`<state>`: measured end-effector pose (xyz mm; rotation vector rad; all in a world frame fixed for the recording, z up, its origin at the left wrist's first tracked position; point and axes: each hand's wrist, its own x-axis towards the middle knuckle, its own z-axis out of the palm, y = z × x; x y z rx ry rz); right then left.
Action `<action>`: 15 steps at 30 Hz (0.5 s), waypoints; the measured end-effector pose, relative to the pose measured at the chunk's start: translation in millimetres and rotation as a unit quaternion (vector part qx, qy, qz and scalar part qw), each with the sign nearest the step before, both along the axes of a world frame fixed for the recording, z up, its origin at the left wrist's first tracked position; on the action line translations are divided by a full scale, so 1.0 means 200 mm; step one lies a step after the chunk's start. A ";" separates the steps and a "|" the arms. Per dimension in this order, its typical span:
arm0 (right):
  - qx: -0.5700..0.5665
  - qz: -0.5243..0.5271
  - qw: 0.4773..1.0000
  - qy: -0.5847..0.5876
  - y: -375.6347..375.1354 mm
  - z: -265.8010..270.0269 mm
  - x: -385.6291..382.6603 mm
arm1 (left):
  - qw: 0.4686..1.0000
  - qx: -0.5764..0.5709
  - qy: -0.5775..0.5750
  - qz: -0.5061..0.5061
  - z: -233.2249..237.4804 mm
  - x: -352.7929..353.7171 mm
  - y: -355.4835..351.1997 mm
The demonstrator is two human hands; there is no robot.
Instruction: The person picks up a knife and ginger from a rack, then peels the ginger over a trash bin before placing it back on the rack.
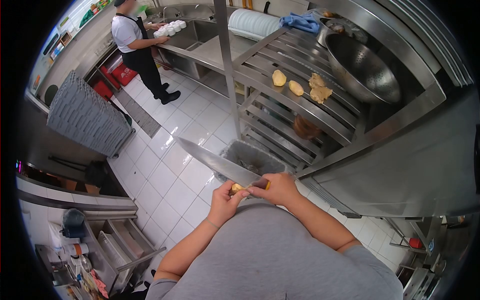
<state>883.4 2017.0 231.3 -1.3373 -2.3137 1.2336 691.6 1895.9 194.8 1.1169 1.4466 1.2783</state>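
A knobbly, partly peeled piece of ginger point(236, 188) is pinched in the fingers of my left hand point(223, 204). My right hand point(278, 190) is closed around a large chef's knife point(212, 160) near the heel, and a bit of its yellow handle shows. The wide blade points up and left, with its heel by the ginger. Both hands are close together in front of my belly, over the near edge of a lined bin point(252, 156). On the slatted steel rack point(280, 102) lie two smooth yellow peeled pieces point(287, 82) and unpeeled ginger point(319, 90).
A big perforated colander point(362, 67) and a blue cloth point(300, 21) sit on the rack. Behind it are stacked white plates point(254, 25). Across the tiled floor, a co-worker point(137, 45) stands at the sink point(195, 35). Grey stacked crates point(89, 115) stand at left.
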 end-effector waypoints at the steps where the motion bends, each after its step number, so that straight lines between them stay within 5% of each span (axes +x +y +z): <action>1: 0.018 0.001 1.000 -0.003 0.00 -0.01 0.00 | 1.000 0.010 -0.020 0.014 0.00 0.01 0.01; 11: 0.099 -0.014 0.994 0.034 -0.04 -0.02 -0.02 | 0.999 0.009 0.009 0.049 0.10 0.04 0.04; 15: 0.041 -0.004 0.998 0.046 -0.03 -0.06 0.00 | 0.999 -0.009 -0.004 0.037 0.10 0.03 0.03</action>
